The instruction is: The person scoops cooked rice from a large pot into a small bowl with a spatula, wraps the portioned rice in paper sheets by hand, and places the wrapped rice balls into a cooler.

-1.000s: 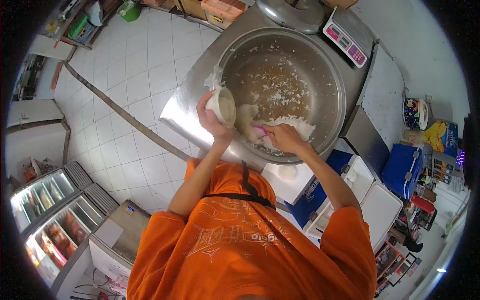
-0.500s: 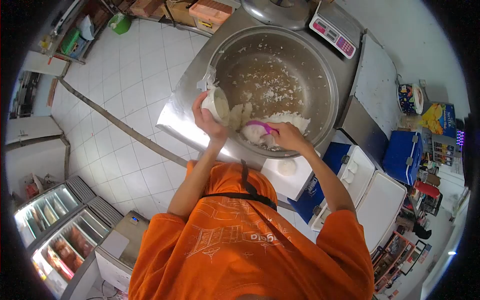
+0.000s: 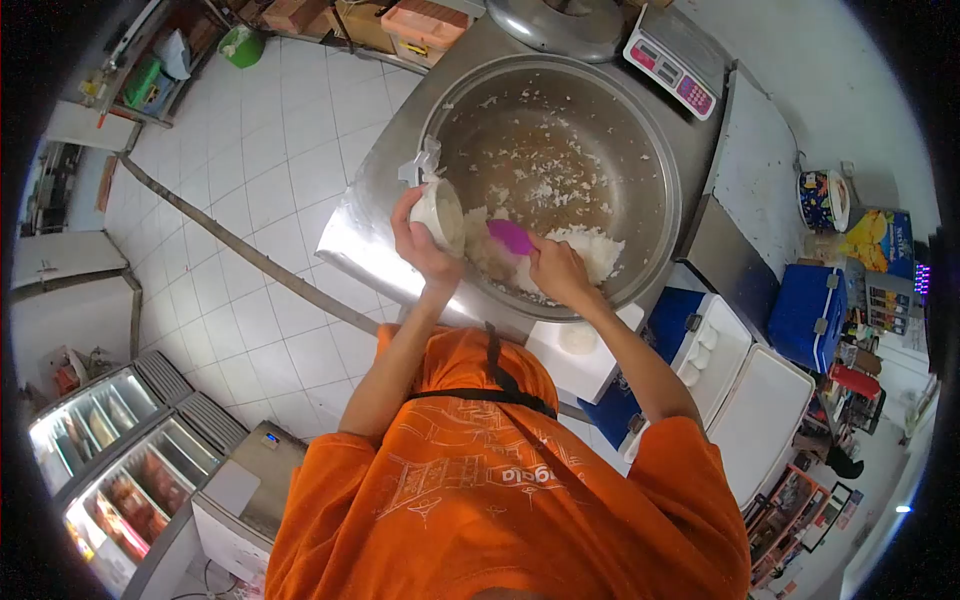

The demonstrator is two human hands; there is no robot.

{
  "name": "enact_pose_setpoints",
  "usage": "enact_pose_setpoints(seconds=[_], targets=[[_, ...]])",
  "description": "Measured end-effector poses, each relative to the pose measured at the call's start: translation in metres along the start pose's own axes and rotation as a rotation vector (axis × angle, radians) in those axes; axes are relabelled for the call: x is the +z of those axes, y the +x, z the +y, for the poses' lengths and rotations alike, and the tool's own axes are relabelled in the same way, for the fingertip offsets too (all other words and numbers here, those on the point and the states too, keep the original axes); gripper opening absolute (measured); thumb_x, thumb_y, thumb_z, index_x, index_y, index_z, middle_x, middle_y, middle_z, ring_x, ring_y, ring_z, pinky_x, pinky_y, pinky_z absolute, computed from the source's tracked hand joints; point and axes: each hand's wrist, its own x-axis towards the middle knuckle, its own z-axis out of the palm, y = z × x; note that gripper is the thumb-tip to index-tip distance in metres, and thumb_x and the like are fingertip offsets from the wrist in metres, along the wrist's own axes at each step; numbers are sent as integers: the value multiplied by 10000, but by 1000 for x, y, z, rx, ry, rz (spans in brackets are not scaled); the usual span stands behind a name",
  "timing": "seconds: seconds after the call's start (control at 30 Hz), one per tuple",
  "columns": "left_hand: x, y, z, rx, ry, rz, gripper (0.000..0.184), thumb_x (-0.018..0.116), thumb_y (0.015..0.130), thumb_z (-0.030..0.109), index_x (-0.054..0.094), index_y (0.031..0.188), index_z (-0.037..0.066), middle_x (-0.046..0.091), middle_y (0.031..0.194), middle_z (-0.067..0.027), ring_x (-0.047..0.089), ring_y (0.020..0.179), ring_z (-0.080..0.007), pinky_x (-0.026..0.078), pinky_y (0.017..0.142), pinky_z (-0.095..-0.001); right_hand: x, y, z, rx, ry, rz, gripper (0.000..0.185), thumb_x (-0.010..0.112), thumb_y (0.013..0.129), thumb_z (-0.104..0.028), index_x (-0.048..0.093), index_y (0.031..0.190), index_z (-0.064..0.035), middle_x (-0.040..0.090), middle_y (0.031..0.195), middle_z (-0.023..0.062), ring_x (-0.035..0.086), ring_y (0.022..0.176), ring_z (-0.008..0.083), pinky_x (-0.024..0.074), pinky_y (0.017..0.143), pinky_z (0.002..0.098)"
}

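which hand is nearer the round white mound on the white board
Right: the right hand is over the pot's near side, just beyond the mound. The left hand holds a bowl farther left.

head view, looking steeply down, wide fisheye, pot beyond torso

White tiles cover the floor point(image 3: 260, 170) left of the metal table point(image 3: 352, 228), running up to a green bucket point(image 3: 241, 48). A pale wall point(image 3: 840, 90) stands to the table's right, and brightly lit display cases point(image 3: 112, 432) sit well apart from it, at lower left.
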Motion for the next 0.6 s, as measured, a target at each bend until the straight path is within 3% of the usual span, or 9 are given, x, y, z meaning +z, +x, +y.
enact_pose_setpoints(seconds=[0.1,0.2,0.3,0.4,0.5,0.6], targets=[[-3,0,-4,22,22,-13,468,354,1012,324,545,1217,-51,606,1201,-197,578,1106,-300,435,998,-405,6,1,8,-9,77,-118,339,522,926,-108,629,1238,-32,662,893,307,645,885,482,507,786,518],[-2,-1,-6,28,35,-28,497,326,1021,345,541,1218,-58,609,1189,-196,590,1087,-298,454,973,-402,7,3,2,-39,65,-229,409,516,894,-109,621,1286,-65,671,1056,296,647,988,466,524,882,521],[-2,-2,-7,34,75,-39,548,261,1041,370,532,1219,-71,607,1169,-191,603,1063,-289,490,927,-389,21,14,12,-276,141,-119,301,535,914,-73,647,1183,-1,667,903,292,671,824,436,509,769,477],[-1,0,-5,30,74,-59,542,261,1038,360,530,1224,-72,608,1165,-192,605,1056,-288,495,924,-391,20,31,24,-355,293,-324,291,539,927,-80,645,1182,12,701,949,246,671,744,328,515,764,425],[-2,1,0,17,78,-80,526,269,1034,342,533,1225,-70,612,1157,-188,605,1052,-285,491,927,-390,43,43,67,-690,505,-162,267,547,941,-91,668,1168,-19,679,802,115,552,599,161,466,570,333],[1,4,5,-19,60,-119,492,293,1034,317,557,1204,-60,623,1142,-170,606,1043,-272,477,929,-372,-17,21,49,154,748,-741,241,547,951,-102,689,1145,-78,514,671,-26,408,518,62,299,437,250]])
